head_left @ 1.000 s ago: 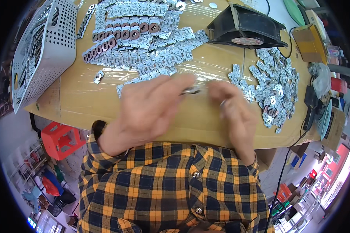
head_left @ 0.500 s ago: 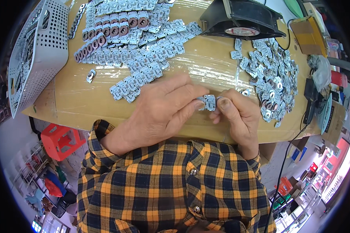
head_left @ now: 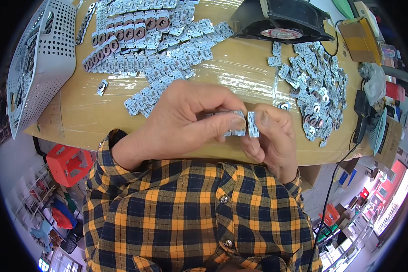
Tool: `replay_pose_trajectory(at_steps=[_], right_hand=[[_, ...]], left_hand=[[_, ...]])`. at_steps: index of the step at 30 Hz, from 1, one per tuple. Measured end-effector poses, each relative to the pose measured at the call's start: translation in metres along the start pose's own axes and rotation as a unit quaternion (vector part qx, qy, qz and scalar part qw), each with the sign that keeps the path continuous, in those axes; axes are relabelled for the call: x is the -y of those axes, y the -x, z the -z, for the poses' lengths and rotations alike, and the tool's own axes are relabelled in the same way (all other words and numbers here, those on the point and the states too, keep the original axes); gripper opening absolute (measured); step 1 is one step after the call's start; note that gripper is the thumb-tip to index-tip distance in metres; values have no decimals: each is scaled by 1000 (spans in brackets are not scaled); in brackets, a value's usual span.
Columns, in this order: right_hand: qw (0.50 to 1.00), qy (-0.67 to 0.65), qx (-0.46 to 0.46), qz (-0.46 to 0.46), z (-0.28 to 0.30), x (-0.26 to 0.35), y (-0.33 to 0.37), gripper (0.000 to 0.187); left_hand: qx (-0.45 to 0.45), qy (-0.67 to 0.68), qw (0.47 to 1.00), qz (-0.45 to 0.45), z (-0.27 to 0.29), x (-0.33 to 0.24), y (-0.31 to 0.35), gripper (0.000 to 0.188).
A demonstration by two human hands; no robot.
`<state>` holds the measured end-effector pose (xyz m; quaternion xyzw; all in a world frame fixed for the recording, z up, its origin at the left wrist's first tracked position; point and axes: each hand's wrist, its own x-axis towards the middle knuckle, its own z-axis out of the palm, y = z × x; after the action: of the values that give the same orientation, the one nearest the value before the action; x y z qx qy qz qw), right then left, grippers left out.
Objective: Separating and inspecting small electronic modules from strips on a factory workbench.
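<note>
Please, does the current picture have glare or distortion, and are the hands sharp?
Head view: glare streaks whiten the shiny tabletop; its front edge bows with fisheye distortion, and the picture's corners go black; the left hand and the right hand look fairly sharp, without clear motion blur.

No txt, nos. or signs legible here.

In they've come: a second ago both hands were blurred with a gap between their fingers, and now the left hand (head_left: pixel 186 119) and right hand (head_left: pixel 276 133) are sharp and nearly meeting! The left fingers have reached farther across the grey strip (head_left: pixel 235 133), covering much of the face that showed half a second back, while the right fingers now reveal a grey piece (head_left: pixel 253 124) upright just beside the strip's end.
</note>
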<state>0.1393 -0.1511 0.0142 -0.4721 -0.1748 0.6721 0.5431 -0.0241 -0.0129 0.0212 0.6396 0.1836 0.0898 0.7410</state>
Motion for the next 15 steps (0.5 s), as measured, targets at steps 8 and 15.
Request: replay_pose_trajectory(at_steps=[8, 15], right_hand=[[961, 174, -170, 131, -4, -8, -11, 31], [939, 228, -195, 166, -5, -10, -9, 32]], left_hand=[[-62, -217, 960, -164, 6, 13, -5, 30], [-134, -304, 898, -289, 0, 18, -7, 34]])
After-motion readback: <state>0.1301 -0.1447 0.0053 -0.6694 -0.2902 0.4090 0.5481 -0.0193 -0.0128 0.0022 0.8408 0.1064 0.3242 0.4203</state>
